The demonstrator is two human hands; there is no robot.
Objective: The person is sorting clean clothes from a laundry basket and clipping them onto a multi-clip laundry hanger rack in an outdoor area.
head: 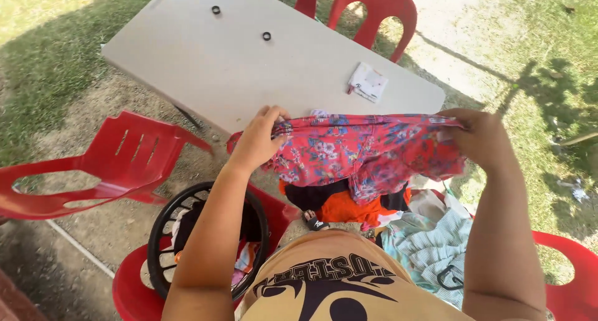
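My left hand (258, 137) and my right hand (476, 137) both grip the top edge of a red floral garment (367, 153), stretched out between them above the near edge of a grey folding table (249, 65). Under the garment lies a heap of clothes with an orange piece (349, 207) and a black one. A pale striped cloth (430, 246) lies lower right. A black laundry basket (165, 234) with clothes inside sits on a red chair below my left forearm.
Two small black rings (215, 10) (266, 36) and a small white packet (367, 82) lie on the table. Red plastic chairs stand at the left (118, 165), behind the table (374, 9) and at the lower right (567, 271). Grass and bare dirt surround everything.
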